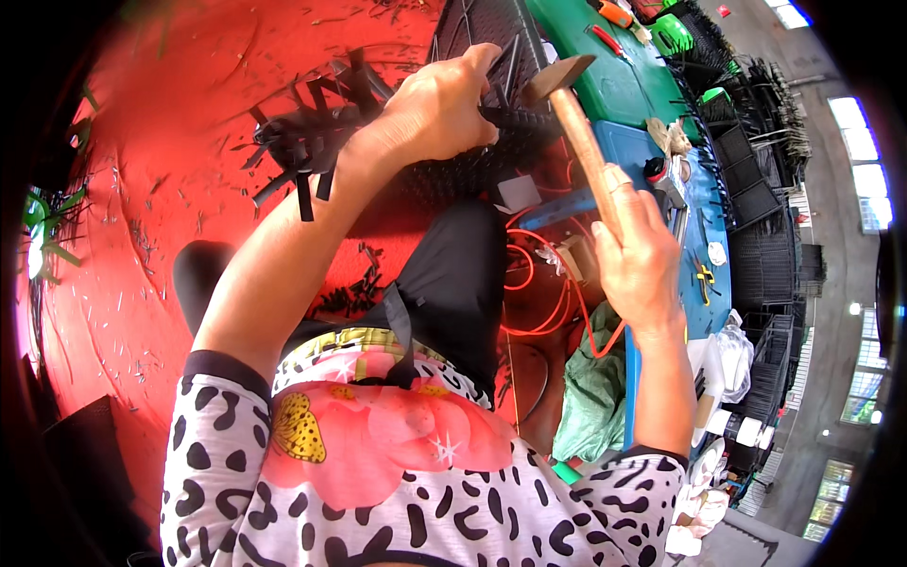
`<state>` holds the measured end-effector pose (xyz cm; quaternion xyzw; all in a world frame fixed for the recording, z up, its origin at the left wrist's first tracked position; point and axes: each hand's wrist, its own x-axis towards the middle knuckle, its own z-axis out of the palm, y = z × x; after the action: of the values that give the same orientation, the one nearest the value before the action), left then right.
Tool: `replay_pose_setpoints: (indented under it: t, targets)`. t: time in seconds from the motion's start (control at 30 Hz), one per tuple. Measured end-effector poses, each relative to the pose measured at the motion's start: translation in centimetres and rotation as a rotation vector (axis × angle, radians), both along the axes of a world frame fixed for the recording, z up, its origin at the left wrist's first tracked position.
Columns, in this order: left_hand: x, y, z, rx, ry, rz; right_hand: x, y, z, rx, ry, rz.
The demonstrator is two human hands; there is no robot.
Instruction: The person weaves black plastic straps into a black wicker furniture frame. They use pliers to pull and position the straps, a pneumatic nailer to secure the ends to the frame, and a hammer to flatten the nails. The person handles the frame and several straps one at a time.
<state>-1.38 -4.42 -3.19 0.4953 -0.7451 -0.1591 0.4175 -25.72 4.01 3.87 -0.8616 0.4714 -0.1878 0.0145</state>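
The right hand (638, 255) is clamped around a wooden-handled hammer (584, 137). The left hand (439, 109) is at a black woven frame (477, 28); from here I can't tell whether it grips.

One hammer (581, 137), one green bag (597, 397)

Bright white light fills rectangular paned windows (874, 194) far to the right of the right hand (638, 250), past a blue tabletop (624, 144) just beside it and a green tabletop (619, 90) ahead of it, as a vivid red floor (104, 317) spreads left of the left hand (436, 106).
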Motion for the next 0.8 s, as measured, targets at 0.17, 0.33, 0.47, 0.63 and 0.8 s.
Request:
replay_pose_setpoints:
  t: [0.17,0.33,0.47,0.63,0.8]
  targets:
    - [0.5,0.4,0.4,0.030,-0.025,0.050,0.6,0.7,0.4,-0.289,-0.142,0.133]
    - [-0.6,0.2,0.3,0.032,-0.033,0.020,0.5,0.7,-1.4,-0.018,-0.009,0.033]
    - [0.4,0.5,0.8,0.087,-0.042,0.042,-0.4,0.7,-1.2,-0.263,-0.125,0.139]
    - [0.0,0.1,0.7,0.079,-0.032,0.016,0.2,1.6,-3.0,-0.160,-0.033,0.122]
    - [0.1,0.5,0.7,0.092,-0.069,0.032,-0.2,1.6,-1.2,-0.108,-0.101,0.016]
